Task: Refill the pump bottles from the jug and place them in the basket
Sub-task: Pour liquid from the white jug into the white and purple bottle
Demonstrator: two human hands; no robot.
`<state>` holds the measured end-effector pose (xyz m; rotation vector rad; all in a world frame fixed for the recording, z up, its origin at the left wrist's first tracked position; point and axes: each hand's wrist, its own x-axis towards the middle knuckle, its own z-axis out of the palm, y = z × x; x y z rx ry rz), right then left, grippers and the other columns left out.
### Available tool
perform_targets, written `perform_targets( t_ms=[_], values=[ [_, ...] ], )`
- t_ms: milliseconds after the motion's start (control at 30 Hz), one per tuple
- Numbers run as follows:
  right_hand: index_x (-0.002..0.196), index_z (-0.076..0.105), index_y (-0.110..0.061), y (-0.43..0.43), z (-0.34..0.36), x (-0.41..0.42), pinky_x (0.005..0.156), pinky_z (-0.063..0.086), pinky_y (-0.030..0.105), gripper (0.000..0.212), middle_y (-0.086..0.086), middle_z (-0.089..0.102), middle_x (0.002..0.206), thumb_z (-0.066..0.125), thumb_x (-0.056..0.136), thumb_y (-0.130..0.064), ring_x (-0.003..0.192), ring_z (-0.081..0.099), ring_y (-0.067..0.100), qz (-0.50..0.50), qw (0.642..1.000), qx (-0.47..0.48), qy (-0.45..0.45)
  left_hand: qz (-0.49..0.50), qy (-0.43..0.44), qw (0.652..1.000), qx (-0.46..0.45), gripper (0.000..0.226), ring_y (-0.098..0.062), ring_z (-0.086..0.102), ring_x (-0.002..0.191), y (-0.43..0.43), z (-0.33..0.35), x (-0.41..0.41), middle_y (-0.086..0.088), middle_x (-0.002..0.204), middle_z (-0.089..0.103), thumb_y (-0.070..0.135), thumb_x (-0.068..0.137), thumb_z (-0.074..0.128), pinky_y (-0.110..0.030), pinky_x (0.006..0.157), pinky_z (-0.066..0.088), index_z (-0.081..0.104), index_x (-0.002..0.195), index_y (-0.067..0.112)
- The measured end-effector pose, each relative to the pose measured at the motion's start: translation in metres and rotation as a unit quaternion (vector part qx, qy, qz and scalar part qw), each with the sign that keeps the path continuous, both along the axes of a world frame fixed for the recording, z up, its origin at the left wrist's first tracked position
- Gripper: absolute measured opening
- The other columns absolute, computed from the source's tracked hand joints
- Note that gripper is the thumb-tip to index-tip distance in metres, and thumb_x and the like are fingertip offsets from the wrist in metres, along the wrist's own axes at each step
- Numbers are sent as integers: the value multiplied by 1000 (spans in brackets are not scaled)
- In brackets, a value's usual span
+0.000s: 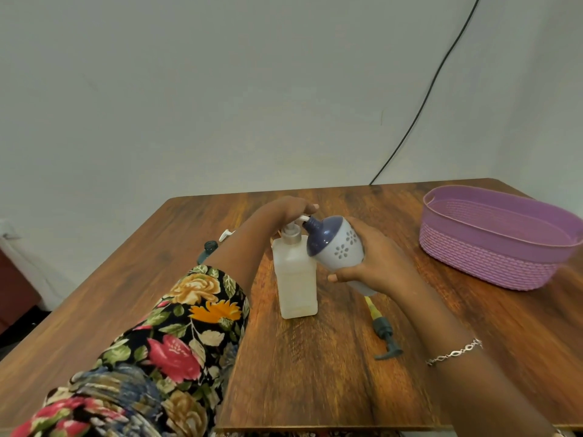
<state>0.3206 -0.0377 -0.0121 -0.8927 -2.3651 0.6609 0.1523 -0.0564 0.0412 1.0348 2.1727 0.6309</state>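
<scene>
Our left hand [293, 209] is curled over the pump head [291, 230] of the square translucent bottle [295, 279], which stands upright in the middle of the tabletop [315, 380]. Our right hand [375, 263] is wrapped round the body of a grey bottle with a dark blue top [337, 247]. It holds that bottle off the tabletop, tilted so its open neck meets the white nozzle.

As we read it, the step is feeding liquid from one bottle into the other. To do it well, we should keep the neck right under the nozzle and press straight down so the square bottle does not tip. Short strokes are best, since the opening is narrow and drips would land on the wood.

A loose dark green pump with a yellowish tube [383, 335] lies near our right wrist. It probably belongs back on the grey bottle afterwards. The purple woven-look basket [485, 260] sits at the far right, well apart from the bottles, and we see nothing in it. We cannot pick out a jug.

The tabletop is brown wood grain, set against a plain pale wall [220, 89] with a black cable [419, 115] running down it.
</scene>
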Motion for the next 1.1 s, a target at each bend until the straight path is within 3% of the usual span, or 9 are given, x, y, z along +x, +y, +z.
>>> perform_targets(
  t_ms=[133,267,400,533,633,767,867,1033,1100],
  values=[
    [132,42,-27,1,1,-3,77,33,25,86,-6,54,121,85,57,-31,98,42,4,4,1000,7,5,-35,72,997,-2,37,-24,47,73,5,0,-2,-21,118,46,20,96,39,-30,59,41,45,130,6],
    [132,42,-28,1,1,-3,78,33,25,87,-6,54,122,85,57,-31,98,41,3,6,1000,11,3,18,-8,1000,-17,42,-34,50,77,2,1,-7,-18,102,46,49,89,45,-45,58,46,41,106,11],
    [133,42,-28,2,0,-3,79,33,25,86,-6,54,122,84,57,-32,100,44,5,8,1000,8,2,27,-38,999,-22,57,-37,49,89,2,2,-8,-21,121,45,57,85,47,-47,60,45,39,121,14],
    [133,42,-27,3,-2,-3,80,35,26,88,-6,54,123,85,57,-31,105,48,10,6,1000,3,4,-16,36,999,10,40,-24,48,75,5,-2,-5,-21,125,47,32,93,44,-32,54,38,46,124,7],
    [133,42,-28,4,-2,-3,78,36,26,88,-6,54,121,85,56,-31,100,46,8,3,1000,3,6,-35,63,997,9,39,-31,51,97,8,-5,-4,-19,129,45,20,93,45,-33,68,40,44,131,10],
    [134,40,-27,4,-2,-2,84,41,30,89,-5,54,124,84,57,-32,108,49,14,-2,1000,-2,-4,12,-36,999,-23,44,-40,54,84,3,-1,-10,-19,104,50,54,85,48,-43,56,48,50,99,12],
    [135,40,-28,4,-2,-1,86,40,31,88,-5,53,124,84,58,-32,110,49,14,0,1000,-2,-6,27,-50,997,-47,57,-37,51,74,2,0,-12,-18,102,46,64,79,49,-44,48,46,42,106,15],
    [133,41,-28,4,-3,-2,82,39,28,87,-6,54,121,84,58,-32,103,47,9,-2,1000,-1,3,10,10,1000,-23,44,-38,54,88,7,-5,-10,-20,118,48,41,87,52,-49,64,51,47,119,10],
    [133,40,-27,4,-3,-3,81,38,27,87,-5,54,121,84,58,-31,102,47,9,-2,1000,1,3,-7,30,999,-6,43,-26,51,79,8,-5,-6,-20,124,47,25,90,52,-35,57,48,46,129,9]
  ],
)
